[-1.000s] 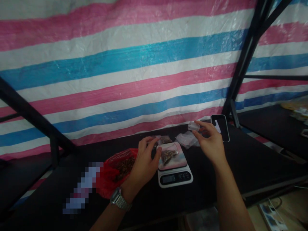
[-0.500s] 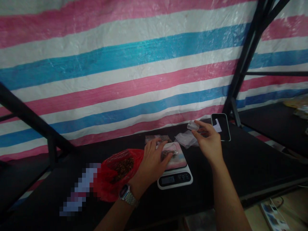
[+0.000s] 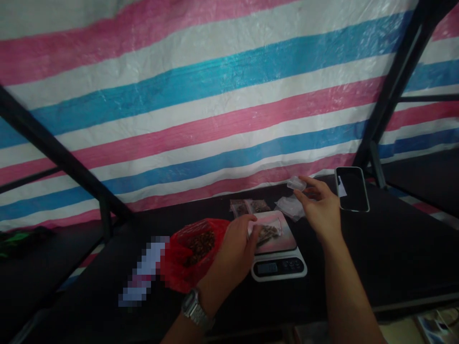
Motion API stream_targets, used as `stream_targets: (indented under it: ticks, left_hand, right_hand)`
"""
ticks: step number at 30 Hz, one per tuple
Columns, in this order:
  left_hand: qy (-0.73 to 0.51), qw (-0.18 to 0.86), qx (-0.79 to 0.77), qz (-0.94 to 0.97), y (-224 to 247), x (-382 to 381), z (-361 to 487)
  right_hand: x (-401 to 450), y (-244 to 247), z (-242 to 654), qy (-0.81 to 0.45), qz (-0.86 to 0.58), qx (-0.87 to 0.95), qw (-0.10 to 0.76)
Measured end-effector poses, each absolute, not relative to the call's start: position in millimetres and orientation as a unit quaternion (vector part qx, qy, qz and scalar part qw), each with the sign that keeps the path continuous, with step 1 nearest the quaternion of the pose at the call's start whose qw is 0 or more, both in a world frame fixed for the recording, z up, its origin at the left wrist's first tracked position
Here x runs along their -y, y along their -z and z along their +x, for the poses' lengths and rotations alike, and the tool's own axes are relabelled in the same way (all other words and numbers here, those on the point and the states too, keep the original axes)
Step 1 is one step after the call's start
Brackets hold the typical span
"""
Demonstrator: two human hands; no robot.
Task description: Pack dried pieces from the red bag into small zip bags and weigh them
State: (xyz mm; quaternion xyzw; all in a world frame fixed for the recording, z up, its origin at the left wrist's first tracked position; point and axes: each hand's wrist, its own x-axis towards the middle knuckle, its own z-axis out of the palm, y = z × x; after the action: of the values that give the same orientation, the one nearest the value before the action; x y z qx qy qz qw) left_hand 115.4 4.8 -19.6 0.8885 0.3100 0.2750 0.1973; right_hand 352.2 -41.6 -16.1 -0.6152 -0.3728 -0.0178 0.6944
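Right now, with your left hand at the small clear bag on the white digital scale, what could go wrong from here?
The left hand resting on the clear bag of brown pieces could skew the white digital scale reading. The red plastic bag appears open beside that hand, so a knock might spill its contents onto the black table. The small clear plastic packet in the right hand could slip if the grip loosens.

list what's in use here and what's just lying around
in use: left hand on clear bag of brown pieces on white digital scale; right hand at small clear bag; red plastic bag of brown pieces
lying around: black smartphone; pink-and-blue striped tarpaulin
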Motion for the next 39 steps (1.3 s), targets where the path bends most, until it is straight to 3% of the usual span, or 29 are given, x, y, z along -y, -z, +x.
stream_targets:
  ticks: [5, 10, 15, 18, 22, 25, 33, 39]
  left_hand:
    - [-0.217, 0.203, -0.258, 0.919, 32, -11, 128]
    - [-0.239, 0.230, -0.261, 0.906, 27, -22, 139]
    - [-0.289, 0.267, -0.319, 0.862, 3, -21, 79]
    - [-0.303, 0.184, -0.379, 0.855, -7, -35, 14]
    - [-0.149, 0.061, -0.413, 0.897, -10, -55, -51]
    - [-0.077, 0.029, -0.396, 0.914, -9, -59, -62]
    - [-0.113, 0.075, -0.398, 0.907, 3, -58, -40]
    - [-0.220, 0.183, -0.430, 0.856, 14, -62, -45]
  right_hand:
    - [37, 16, 343, 0.028, -0.605, 0.373, 0.703]
    - [40, 17, 347, 0.026, -0.609, 0.363, 0.705]
    - [41, 18, 351, 0.023, -0.615, 0.358, 0.702]
    - [39, 19, 349, 0.014, -0.612, 0.359, 0.704]
    - [35, 19, 342, 0.001, -0.611, 0.370, 0.700]
    - [32, 19, 337, -0.004, -0.613, 0.376, 0.695]
    - [29, 21, 332, 0.004, -0.617, 0.388, 0.684]
    - [34, 19, 338, 0.008, -0.630, 0.375, 0.679]
